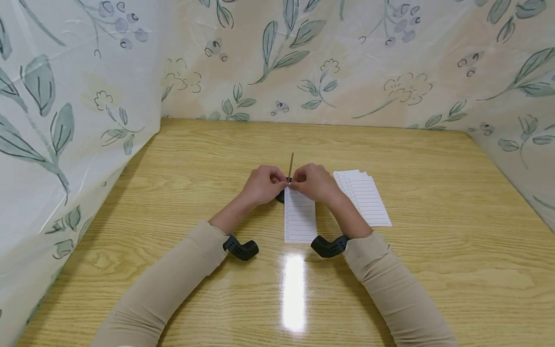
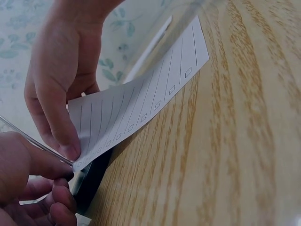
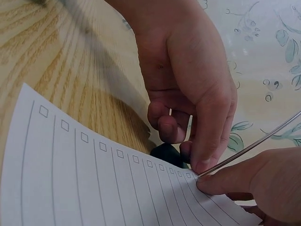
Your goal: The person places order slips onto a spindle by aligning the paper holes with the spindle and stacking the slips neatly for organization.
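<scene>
A lined checklist slip [image 1: 300, 219] with small boxes down one side lies over the black base [image 1: 280, 196] of a paper spike. The thin metal spike [image 1: 291, 166] stands up between both hands at the slip's upper left corner. My left hand [image 1: 262, 185] pinches that corner right by the spike, seen close in the left wrist view. From the other side, my right hand [image 1: 314, 182] pinches the slip's top end with thumb and forefinger. In the right wrist view the slip [image 3: 94, 183] bows upward, and the fingertips of both hands meet around the spike's foot.
To the right, beside my right forearm, lies a loosely fanned stack of similar lined slips [image 1: 364, 200]. The wooden table [image 1: 208, 149] is bordered by floral-patterned sheeting [image 1: 277, 62] at the back and sides. A black camera mount [image 1: 242, 248] sits at each wrist.
</scene>
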The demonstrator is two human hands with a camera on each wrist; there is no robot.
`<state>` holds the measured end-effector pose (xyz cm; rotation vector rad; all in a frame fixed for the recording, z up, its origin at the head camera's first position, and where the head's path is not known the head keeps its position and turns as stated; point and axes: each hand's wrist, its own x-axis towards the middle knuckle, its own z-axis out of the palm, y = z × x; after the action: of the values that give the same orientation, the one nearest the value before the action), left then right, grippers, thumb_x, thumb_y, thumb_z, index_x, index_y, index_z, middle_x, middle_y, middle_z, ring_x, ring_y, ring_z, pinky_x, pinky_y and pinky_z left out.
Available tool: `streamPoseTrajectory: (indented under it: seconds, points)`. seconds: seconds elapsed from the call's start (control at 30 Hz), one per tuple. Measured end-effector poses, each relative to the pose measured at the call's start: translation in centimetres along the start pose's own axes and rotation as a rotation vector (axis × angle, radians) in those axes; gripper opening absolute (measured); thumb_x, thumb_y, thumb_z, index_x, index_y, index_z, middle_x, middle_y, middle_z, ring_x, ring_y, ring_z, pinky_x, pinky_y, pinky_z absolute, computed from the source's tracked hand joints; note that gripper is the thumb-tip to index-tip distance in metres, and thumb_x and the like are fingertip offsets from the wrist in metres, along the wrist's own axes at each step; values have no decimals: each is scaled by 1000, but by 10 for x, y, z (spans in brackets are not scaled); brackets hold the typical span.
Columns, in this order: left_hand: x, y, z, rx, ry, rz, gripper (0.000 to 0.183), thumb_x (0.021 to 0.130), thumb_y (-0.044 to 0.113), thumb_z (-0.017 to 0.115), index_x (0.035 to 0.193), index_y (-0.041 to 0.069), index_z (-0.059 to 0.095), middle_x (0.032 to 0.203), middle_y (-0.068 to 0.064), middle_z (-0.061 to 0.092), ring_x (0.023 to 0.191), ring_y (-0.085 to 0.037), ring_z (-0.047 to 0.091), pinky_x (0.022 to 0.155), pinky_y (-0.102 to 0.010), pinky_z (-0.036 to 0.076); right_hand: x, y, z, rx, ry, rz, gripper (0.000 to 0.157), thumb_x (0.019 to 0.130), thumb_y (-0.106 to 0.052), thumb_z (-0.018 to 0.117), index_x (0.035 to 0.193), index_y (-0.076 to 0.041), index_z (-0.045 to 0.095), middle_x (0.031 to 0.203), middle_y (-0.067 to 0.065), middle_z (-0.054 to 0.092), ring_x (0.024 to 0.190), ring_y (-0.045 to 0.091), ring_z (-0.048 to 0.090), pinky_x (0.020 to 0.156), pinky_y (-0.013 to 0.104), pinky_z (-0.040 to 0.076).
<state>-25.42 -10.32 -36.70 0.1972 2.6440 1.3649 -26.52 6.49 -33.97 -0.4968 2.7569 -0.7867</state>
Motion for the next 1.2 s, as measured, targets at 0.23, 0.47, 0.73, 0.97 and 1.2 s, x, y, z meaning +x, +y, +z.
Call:
streamPoseTrajectory:
  seconds: [0.23, 0.47, 0.73, 0.97, 1.2]
  points:
    - [0, 0, 2, 16, 1, -8, 7, 92, 16, 64, 92, 9, 68, 81, -3, 61, 74, -16, 53, 63, -25, 41, 0, 0, 1, 1, 10, 11, 14, 90, -22, 68, 86, -9, 70, 80, 5, 67, 73, 18, 54, 61, 27, 41]
    - [-1, 0, 3, 39, -3, 9, 7, 91, 15, 64, 91, 9, 67, 80, -3, 60, 73, -15, 53, 62, -24, 41, -3, 0, 4, -4, 30, 27, 13, 88, -22, 70, 85, -10, 69, 80, 4, 67, 72, 18, 54, 60, 27, 40]
    - [-5, -2, 0, 43, -4, 14, 5, 90, 13, 65, 91, 8, 68, 74, -3, 56, 68, -15, 50, 59, -24, 39, -3, -3, 8, -8, 43, 30, 13, 88, -23, 71, 86, -10, 68, 85, 5, 68, 75, 19, 56, 63, 27, 42]
    - [-6, -3, 0, 36, -1, 1, 9, 89, 13, 67, 96, 8, 67, 74, -2, 54, 67, -16, 50, 59, -24, 39, -3, -3, 9, 1, 50, 42, 13, 86, -22, 72, 88, -9, 68, 88, 6, 69, 78, 19, 57, 65, 28, 43]
    - [-5, -3, 0, 41, -2, 14, 7, 89, 13, 67, 95, 9, 67, 71, -1, 54, 66, -16, 50, 59, -24, 38, -3, -3, 10, -3, 66, 48, 15, 85, -22, 74, 91, -8, 68, 92, 6, 70, 81, 20, 59, 68, 29, 45]
